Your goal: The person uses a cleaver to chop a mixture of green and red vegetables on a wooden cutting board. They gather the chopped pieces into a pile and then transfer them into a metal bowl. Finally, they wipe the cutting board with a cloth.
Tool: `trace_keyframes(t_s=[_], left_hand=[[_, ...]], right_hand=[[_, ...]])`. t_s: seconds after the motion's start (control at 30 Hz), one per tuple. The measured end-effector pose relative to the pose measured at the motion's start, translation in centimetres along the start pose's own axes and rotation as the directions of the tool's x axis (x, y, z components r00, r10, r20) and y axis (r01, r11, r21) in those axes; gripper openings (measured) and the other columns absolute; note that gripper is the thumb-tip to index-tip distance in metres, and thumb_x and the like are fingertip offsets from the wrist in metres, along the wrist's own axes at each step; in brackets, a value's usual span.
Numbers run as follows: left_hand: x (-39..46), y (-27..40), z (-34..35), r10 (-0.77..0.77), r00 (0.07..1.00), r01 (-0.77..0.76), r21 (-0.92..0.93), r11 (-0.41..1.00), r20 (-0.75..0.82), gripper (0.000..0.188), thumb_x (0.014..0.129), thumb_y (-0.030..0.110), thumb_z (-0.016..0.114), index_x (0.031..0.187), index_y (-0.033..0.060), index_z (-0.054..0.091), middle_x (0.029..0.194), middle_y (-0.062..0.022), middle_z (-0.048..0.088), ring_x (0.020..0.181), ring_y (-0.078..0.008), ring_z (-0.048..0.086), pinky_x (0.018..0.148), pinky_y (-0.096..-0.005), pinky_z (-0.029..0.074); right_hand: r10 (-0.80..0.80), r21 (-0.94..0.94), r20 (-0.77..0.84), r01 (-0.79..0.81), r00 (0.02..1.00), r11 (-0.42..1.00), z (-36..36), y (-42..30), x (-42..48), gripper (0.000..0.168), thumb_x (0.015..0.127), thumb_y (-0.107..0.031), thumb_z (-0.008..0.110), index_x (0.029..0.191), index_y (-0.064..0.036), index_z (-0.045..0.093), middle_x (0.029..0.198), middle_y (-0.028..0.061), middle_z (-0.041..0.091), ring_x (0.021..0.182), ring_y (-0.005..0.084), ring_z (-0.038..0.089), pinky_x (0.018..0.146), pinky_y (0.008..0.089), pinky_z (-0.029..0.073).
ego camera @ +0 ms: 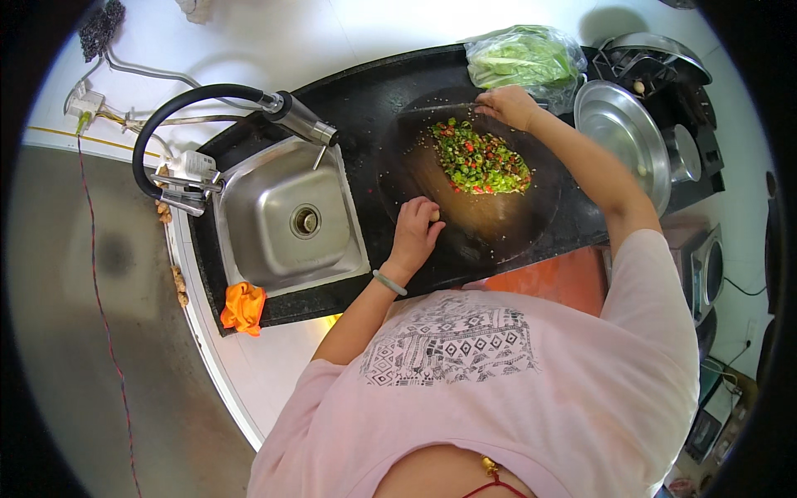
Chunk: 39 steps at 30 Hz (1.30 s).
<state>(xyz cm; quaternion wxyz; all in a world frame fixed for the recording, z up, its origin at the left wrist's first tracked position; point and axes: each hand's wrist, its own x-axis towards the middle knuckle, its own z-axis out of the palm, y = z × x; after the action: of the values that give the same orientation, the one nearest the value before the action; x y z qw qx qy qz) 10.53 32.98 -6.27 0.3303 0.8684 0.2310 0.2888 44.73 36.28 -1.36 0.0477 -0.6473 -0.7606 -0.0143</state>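
Observation:
A round dark-brown wooden chopping board lies on the black counter before me. Chopped green and red chillies are heaped on it, with small pale bits scattered around. At the board's near left, my left hand pinches a small pale piece, perhaps a garlic clove. My right hand is at the far edge, its fingers curled on a dark, wide-bladed knife. The blade points left and is hard to make out against the board; the hand covers part of the knife.
To the left is a steel sink with a black hose faucet and an orange cloth at its corner. Bagged leafy greens sit behind the board. A metal basin stands right, beside a gas stove.

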Motion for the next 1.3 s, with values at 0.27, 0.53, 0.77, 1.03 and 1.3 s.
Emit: trace_keyframes(t_s=[0.27,0.53,0.77,1.03,1.3], left_hand=[[3.5,-1.4,-1.6,-0.309,0.927,0.224,-0.345,0.912,-0.215,0.034,0.082,0.013,0.066,0.11,0.0015,0.049,0.101,-0.0098,0.047,0.075,-0.0146,0.054,0.068,-0.0263,0.046],[16.0,-7.3,-2.5,-0.584,0.81,0.461,-0.681,0.569,0.059,0.03,0.087,0.028,0.057,0.095,-0.0008,0.055,0.079,-0.0076,0.059,0.051,-0.0132,0.055,0.048,-0.025,0.046],[15.1,-7.0,0.7,-0.55,0.833,0.371,-0.677,0.636,-0.059,0.012,0.087,0.013,0.046,0.084,0.0024,0.052,0.072,-0.007,0.057,0.049,-0.0128,0.054,0.045,-0.0241,0.045],[16.2,-8.2,-0.8,-0.594,0.804,0.421,-0.728,0.542,0.022,0.014,0.088,0.015,0.046,0.087,0.0025,0.053,0.072,-0.0065,0.056,0.053,-0.013,0.056,0.046,-0.0241,0.045],[16.5,-7.6,1.1,-0.581,0.812,0.362,-0.731,0.578,-0.057,0.011,0.086,0.013,0.048,0.085,0.0023,0.05,0.071,-0.0065,0.055,0.052,-0.0132,0.056,0.045,-0.0256,0.045]], right_hand=[[-0.035,0.086,0.093,0.027,0.995,0.996,-0.7,-1.5,-3.9,0.028,0.089,-0.033,0.052,0.094,-0.007,0.062,0.075,0.0142,0.06,0.072,0.0333,0.06,0.063,0.043,0.047],[0.036,0.077,0.252,-0.057,0.967,0.995,-5.0,-5.1,0.8,0.031,0.086,-0.033,0.056,0.087,-0.003,0.063,0.075,0.0172,0.063,0.079,0.0369,0.061,0.069,0.0456,0.047],[0.165,0.097,0.252,-0.195,0.954,0.976,-1.4,-6.0,-2.4,0.034,0.087,-0.035,0.053,0.081,-0.003,0.06,0.07,0.021,0.06,0.072,0.0397,0.06,0.066,0.0475,0.048],[0.124,0.059,0.264,-0.145,0.956,0.988,-4.3,-6.2,-0.1,0.035,0.085,-0.035,0.055,0.078,-0.001,0.061,0.071,0.0202,0.061,0.074,0.0399,0.06,0.066,0.0471,0.048],[0.189,0.087,0.226,-0.213,0.956,0.973,-1.2,-5.2,-1.3,0.036,0.087,-0.037,0.052,0.081,-0.003,0.062,0.069,0.0209,0.061,0.072,0.0398,0.06,0.066,0.048,0.048]])
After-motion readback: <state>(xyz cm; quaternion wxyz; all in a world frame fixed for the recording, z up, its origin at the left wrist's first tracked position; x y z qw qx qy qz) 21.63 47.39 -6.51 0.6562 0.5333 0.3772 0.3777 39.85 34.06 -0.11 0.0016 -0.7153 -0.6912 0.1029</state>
